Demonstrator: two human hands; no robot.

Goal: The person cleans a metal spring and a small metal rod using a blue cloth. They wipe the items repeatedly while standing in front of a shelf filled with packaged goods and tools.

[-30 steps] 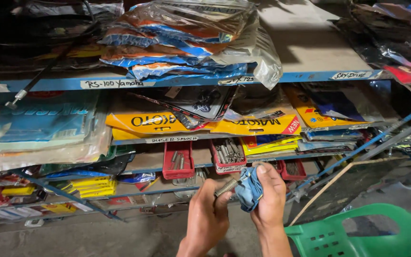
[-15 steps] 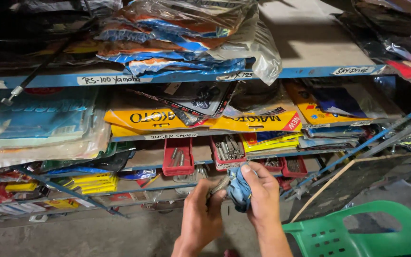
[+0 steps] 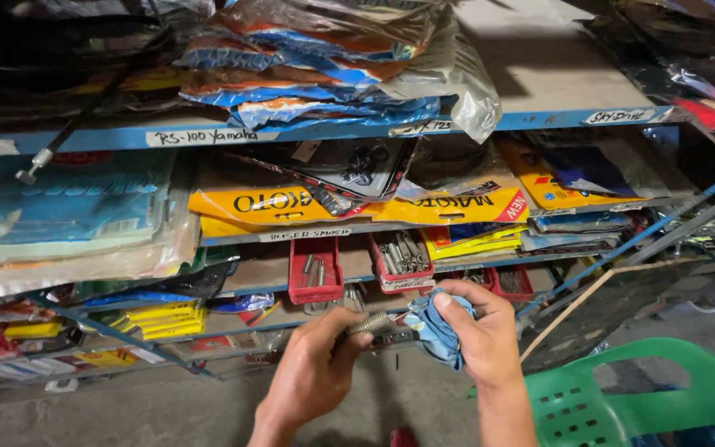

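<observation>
My left hand [image 3: 312,372] grips a small metal part with a coiled spring [image 3: 371,323] at lower centre. My right hand [image 3: 477,331] holds a crumpled blue cloth [image 3: 434,329] pressed against the other end of that part. Both hands sit close together in front of low shelves. Directly behind them stand red plastic bins [image 3: 316,269] with metal bolts and rods inside.
Blue metal shelving [image 3: 291,132] holds stacks of plastic-wrapped packages, yellow and blue ones [image 3: 308,203] in the middle row. A black cable [image 3: 76,124] hangs at upper left. A green plastic chair [image 3: 622,397] stands at lower right beside a leaning dark board [image 3: 614,306]. Concrete floor lies below.
The view has shifted slightly. My hands have stayed together, and the right hand has worked the blue cloth along the metal part while the left keeps hold.
</observation>
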